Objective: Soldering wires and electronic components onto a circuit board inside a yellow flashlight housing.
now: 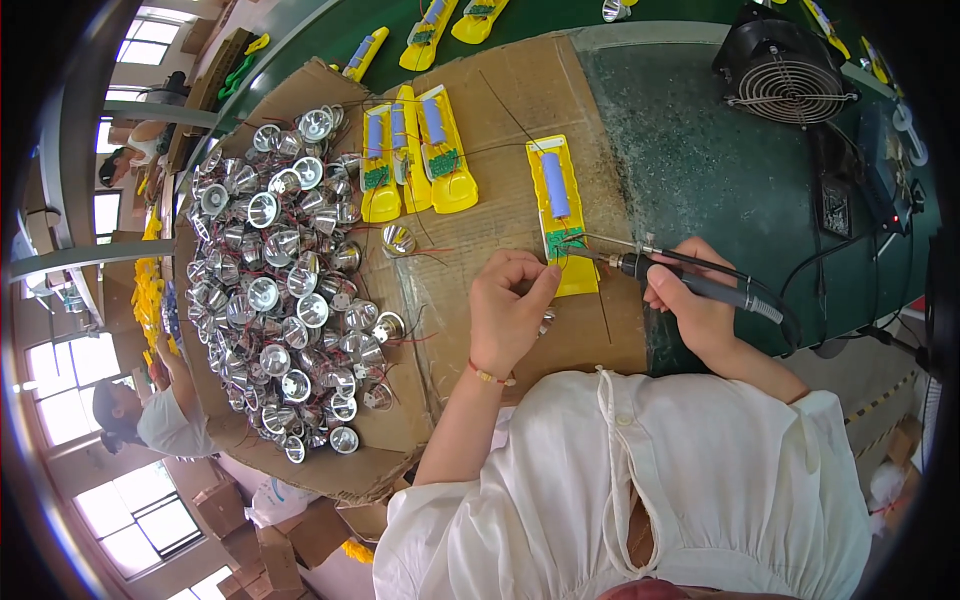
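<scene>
While the person's left hand [512,305] came up on one side and the right hand [698,300] on the other, a yellow plastic housing [580,280] lay between them on a cardboard sheet [592,345]. A small silver reflector [546,322] showed partly beneath the left hand. The left thumb and forefinger were drawn together at the housing's left edge, their tips just beside the lower end of its green circuit board [553,244]; one could not tell whether a wire was pinched there. The right fingers were wrapped around the black handle of a soldering iron [640,267], which angled in from the right with its tip at the board, and a thin metal tube [612,240] ran alongside it. Beyond the board, well clear of all fingers, a blue cylindrical cell [556,185] sat lengthwise in the housing.

Left of the left hand lay one loose reflector [398,241], next to a large heap of reflectors [285,245] with thin wires. Farther up the cardboard, three more yellow housings [381,206] lay side by side. A black fan [785,85] stood on the green tabletop [680,150] at the far right.
</scene>
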A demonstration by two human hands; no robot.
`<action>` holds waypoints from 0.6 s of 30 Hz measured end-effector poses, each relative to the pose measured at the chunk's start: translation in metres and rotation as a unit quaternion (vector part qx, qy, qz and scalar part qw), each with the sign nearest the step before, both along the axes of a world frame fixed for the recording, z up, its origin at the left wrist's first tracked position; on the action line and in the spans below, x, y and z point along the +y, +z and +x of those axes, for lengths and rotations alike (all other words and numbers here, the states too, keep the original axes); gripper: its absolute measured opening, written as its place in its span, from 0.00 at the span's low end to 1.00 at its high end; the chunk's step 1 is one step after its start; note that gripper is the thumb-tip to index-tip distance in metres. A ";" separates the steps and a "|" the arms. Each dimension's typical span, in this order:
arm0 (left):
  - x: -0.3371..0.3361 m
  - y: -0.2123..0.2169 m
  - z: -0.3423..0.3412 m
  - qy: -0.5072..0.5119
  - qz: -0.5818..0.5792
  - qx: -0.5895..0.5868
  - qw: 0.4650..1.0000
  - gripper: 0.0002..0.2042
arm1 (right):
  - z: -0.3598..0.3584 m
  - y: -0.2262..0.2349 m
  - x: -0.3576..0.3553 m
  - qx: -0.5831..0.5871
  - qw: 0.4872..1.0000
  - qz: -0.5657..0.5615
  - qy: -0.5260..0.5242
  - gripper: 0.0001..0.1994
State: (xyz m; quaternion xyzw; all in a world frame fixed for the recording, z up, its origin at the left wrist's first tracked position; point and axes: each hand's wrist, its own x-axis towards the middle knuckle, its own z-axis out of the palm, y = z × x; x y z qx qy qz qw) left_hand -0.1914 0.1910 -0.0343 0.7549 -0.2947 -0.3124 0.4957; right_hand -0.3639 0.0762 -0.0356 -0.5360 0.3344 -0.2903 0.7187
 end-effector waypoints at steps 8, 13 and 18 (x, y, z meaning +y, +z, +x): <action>-0.002 0.006 0.000 0.005 0.011 0.029 0.999 0.06 | -0.011 0.006 -0.001 -0.026 0.998 -0.039 -0.046 0.06; 0.000 -0.007 0.005 -0.006 -0.004 -0.024 1.000 0.05 | -0.014 0.002 -0.008 -0.037 0.995 -0.081 -0.036 0.07; -0.003 0.012 -0.003 0.066 0.004 0.070 0.995 0.06 | -0.029 -0.004 -0.023 -0.029 0.993 -0.085 -0.077 0.07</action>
